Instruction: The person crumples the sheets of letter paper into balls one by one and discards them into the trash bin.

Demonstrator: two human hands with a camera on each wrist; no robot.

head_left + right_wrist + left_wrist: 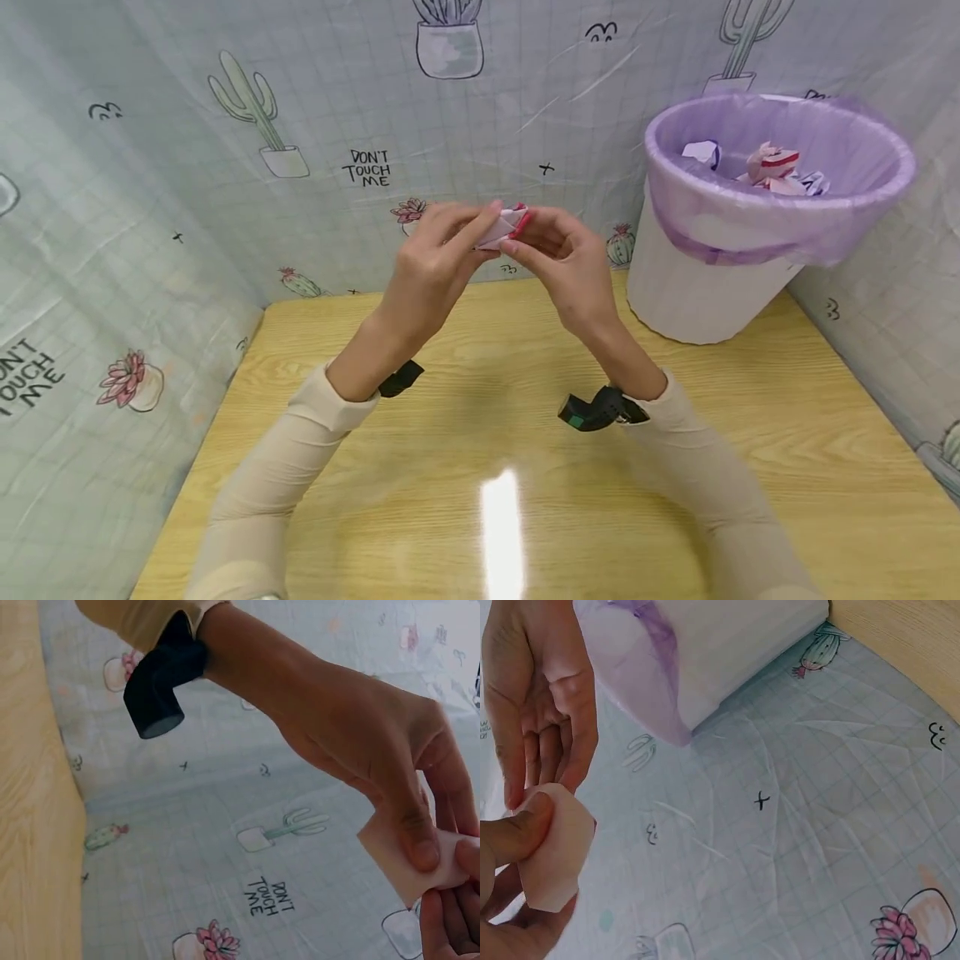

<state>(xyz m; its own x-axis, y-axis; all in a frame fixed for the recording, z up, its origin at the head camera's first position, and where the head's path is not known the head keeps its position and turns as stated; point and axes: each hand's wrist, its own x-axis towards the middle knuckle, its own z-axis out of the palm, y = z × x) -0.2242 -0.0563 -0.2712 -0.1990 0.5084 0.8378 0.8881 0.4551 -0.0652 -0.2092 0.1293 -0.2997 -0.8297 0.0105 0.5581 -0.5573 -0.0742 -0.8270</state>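
Observation:
A small folded piece of paper (pixel 501 227), pale with a red edge, is held up above the far part of the table. My left hand (pixel 431 262) pinches its left side, thumb (pixel 536 817) flat across the pale face in the left wrist view. At the other end, my right hand (pixel 577 267) pinches the paper's edge between thumb and fingers. Only the fingertips of that right hand (pixel 448 922) show at the border of the right wrist view, where the paper (pixel 409 859) is partly covered by the left thumb.
A white bin (pixel 690 275) with a purple liner (pixel 780 225) stands at the table's back right, several crumpled papers (pixel 772 162) inside. Printed cloth (pixel 480 125) walls in the wooden table (pixel 450 433). Each wrist wears a black camera mount (pixel 600 410).

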